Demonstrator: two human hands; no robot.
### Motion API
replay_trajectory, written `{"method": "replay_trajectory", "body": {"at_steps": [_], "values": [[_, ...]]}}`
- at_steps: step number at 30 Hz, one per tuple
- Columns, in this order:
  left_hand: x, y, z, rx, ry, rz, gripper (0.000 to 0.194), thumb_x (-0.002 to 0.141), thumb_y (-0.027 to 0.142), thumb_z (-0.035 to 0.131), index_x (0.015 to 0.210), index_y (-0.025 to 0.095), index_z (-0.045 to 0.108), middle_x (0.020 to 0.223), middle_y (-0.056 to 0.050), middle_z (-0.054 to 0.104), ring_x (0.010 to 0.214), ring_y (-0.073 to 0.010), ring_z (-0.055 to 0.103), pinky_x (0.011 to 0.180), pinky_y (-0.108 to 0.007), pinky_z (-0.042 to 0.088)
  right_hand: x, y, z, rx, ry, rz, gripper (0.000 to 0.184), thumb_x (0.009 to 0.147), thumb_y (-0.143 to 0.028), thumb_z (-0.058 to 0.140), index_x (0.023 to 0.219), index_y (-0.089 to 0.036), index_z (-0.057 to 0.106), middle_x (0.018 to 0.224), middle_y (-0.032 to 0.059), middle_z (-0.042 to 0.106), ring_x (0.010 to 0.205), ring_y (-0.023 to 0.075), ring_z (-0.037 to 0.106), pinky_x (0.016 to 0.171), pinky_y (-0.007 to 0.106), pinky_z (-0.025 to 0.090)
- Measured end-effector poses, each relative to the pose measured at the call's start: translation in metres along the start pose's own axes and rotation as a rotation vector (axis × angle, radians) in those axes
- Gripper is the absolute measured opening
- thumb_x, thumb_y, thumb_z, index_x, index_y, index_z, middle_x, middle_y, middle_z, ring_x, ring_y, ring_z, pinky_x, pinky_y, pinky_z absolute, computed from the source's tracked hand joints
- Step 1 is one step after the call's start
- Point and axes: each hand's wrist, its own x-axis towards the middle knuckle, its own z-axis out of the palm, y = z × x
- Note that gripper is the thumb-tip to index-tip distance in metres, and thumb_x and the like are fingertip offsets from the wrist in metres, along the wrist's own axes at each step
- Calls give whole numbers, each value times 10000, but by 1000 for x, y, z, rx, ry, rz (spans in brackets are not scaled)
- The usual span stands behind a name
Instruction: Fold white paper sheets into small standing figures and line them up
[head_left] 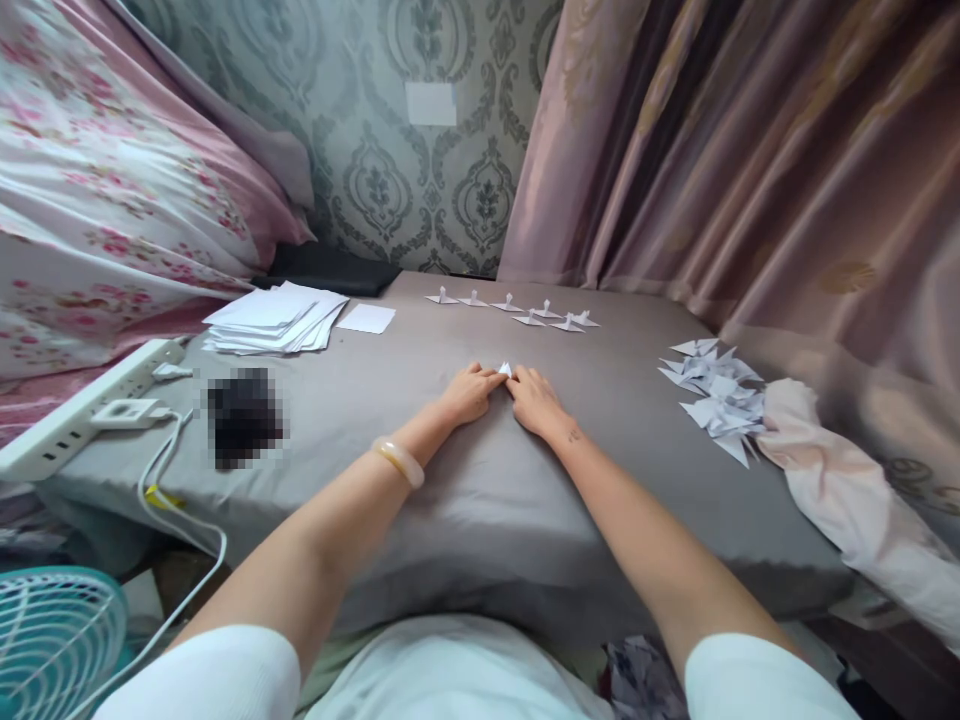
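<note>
Soft light, wide-angle edge distortion

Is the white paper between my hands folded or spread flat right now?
Folded: the white paper shows small, sharp points between the left hand and right hand.

Counter [615,380]: gry, plain. Folded paper [506,369], mid-counter: wht. Paper stack [270,318], L on counter: wht. Wallpaper [375,190] behind counter: gry w/ dkr damask. Curtain [787,150], R of counter: mauve-pink, gold motifs. Floral cloth [112,180], L of counter: wht, pink flwrs. Fan [60,640], front-L of counter: teal.
</note>
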Motion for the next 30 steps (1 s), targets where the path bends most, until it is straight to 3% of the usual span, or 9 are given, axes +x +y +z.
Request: {"method": "replay_trajectory", "body": {"at_steps": [6,10,13,16,18,24,27,30], "values": [[6,1,-6,-11,-60,2,531,822,45,398,1287,208,595,1228,-82,630,989,-225,535,934,-352,447,-9,18,4,146,17,-45,452,909,-85,332,1270,-177,587,1254,101,587,1118,209,486,960,335,397],[8,2,-13,-40,-86,-14,490,843,67,402,1260,199,623,1139,-122,637,984,-239,547,887,-368,474,-2,29,0,254,25,-6,373,875,-89,406,1141,-202,642,1196,77,628,1091,178,536,913,295,424],[14,0,-19,-211,-55,-120,396,821,83,444,1068,229,716,1033,-86,670,967,-222,588,828,-319,491,13,33,1,327,47,99,232,893,-237,479,1073,-203,621,1057,58,670,907,157,612,804,285,465],[23,-7,-19,-309,5,-243,328,821,100,434,943,206,720,943,-69,699,879,-204,634,746,-287,501,26,33,8,441,101,228,309,834,-393,588,1093,-226,569,983,27,672,772,149,617,721,289,471],[28,-12,-14,-349,44,-312,315,826,104,420,933,189,705,901,-65,714,810,-191,648,730,-285,504,29,31,13,515,159,271,310,786,-380,642,1055,-242,571,969,15,661,754,148,605,700,285,460],[26,-21,-5,-584,114,-427,277,822,109,449,989,157,664,868,-47,720,751,-141,649,719,-247,513,21,26,19,552,236,196,80,874,-248,551,911,-241,622,970,5,629,694,105,582,680,249,433],[22,-21,-6,-748,143,-453,201,834,216,544,987,164,664,818,-31,676,685,-126,600,662,-244,495,15,24,14,463,197,123,199,913,-195,476,976,-260,654,1016,17,639,833,137,614,718,256,431],[21,-20,-8,-779,116,-380,222,821,291,626,1007,175,653,838,-24,627,683,-114,557,639,-237,474,10,21,8,356,145,45,291,919,-163,427,1039,-254,675,1043,38,644,894,163,602,760,279,436]]}}
